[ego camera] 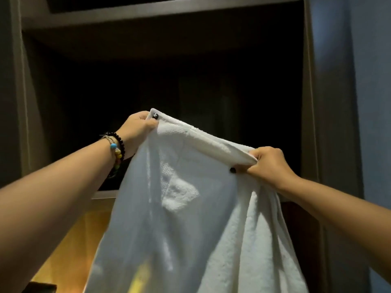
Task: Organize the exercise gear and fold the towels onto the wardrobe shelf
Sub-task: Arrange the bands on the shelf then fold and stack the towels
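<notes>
Folding looks barely begun: the left hand (138, 127) and right hand (268, 163) each pinch a top corner of the white terry towel (190, 208), hanging unfolded at 6 o'clock below the dark wardrobe shelf (160, 13).

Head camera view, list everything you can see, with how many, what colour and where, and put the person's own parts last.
Towel: one, white, held up by its top edge, hanging down the centre.
Wardrobe: one, dark grey-brown, open and dark inside, filling the background.
Shelf edge: one, pale, behind the towel at lower left.
Bracelets: several, black and multicoloured beads, on the left wrist.
Left hand: one, pinching the towel's upper left corner.
Right hand: one, gripping the upper right corner.
</notes>
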The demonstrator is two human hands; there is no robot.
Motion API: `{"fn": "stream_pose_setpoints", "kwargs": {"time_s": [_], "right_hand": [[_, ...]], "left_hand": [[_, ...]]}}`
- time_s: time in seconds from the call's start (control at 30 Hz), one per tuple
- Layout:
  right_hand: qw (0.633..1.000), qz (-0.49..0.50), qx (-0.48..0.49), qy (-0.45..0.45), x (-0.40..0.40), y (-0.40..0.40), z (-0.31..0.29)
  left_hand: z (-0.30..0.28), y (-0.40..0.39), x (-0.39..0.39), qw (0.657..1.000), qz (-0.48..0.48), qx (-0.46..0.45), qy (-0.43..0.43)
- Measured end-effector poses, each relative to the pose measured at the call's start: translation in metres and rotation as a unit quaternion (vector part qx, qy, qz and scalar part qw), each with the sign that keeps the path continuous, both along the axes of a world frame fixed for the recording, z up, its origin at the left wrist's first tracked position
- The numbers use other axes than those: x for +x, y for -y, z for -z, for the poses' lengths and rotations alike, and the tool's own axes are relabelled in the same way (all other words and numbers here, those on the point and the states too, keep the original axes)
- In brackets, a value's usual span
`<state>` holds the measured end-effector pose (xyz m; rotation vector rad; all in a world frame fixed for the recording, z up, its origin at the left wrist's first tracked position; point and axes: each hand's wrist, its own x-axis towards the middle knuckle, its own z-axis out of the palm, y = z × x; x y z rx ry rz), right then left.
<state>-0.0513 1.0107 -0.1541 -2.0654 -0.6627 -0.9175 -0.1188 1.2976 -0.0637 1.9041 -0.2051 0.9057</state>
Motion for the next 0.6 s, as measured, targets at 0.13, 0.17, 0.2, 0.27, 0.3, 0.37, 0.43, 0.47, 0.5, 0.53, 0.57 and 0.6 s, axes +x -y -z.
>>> {"fn": "stream_pose_setpoints", "kwargs": {"time_s": [0.13, 0.17, 0.2, 0.27, 0.3, 0.37, 0.43, 0.47, 0.5, 0.53, 0.57, 0.6], "right_hand": [[0.999, -0.023, -0.011, 0.043, -0.002, 0.001, 0.001], [0.998, -0.026, -0.021, 0.050, -0.002, 0.000, 0.002], [0.998, -0.029, -0.026, 0.051, -0.004, -0.002, 0.003], [0.998, -0.067, -0.018, 0.005, -0.013, -0.005, 0.006], [0.994, -0.104, -0.006, -0.037, -0.020, -0.005, 0.010], [0.979, -0.169, 0.012, -0.109, -0.036, -0.003, 0.023], [0.968, -0.207, 0.020, -0.139, -0.045, 0.005, 0.045], [0.965, -0.216, 0.021, -0.149, -0.048, 0.009, 0.057], [0.963, -0.220, 0.018, -0.154, -0.050, 0.013, 0.068], [0.963, -0.220, 0.015, -0.153, -0.052, 0.016, 0.079], [0.963, -0.220, 0.023, -0.153, -0.054, 0.018, 0.088], [0.962, -0.221, 0.041, -0.156, -0.057, 0.019, 0.097]], "left_hand": [[0.023, -0.023, 0.003, 0.997, -0.063, 0.014, -0.051], [0.028, -0.026, 0.004, 0.995, -0.076, -0.001, -0.065], [0.031, -0.027, 0.005, 0.993, -0.088, -0.024, -0.079], [0.038, -0.018, 0.003, 0.986, -0.098, -0.086, -0.104], [0.041, -0.013, 0.001, 0.985, -0.102, -0.099, -0.097], [0.051, 0.001, -0.002, 0.983, -0.088, -0.150, -0.063], [0.066, 0.015, -0.011, 0.966, -0.117, -0.230, -0.014], [0.074, 0.017, -0.012, 0.964, -0.137, -0.229, 0.009], [0.082, 0.022, -0.015, 0.964, -0.142, -0.226, 0.021], [0.089, 0.023, -0.015, 0.964, -0.145, -0.221, 0.034], [0.095, 0.027, -0.017, 0.964, -0.148, -0.220, 0.036], [0.099, 0.027, -0.018, 0.964, -0.155, -0.214, 0.038]]}}
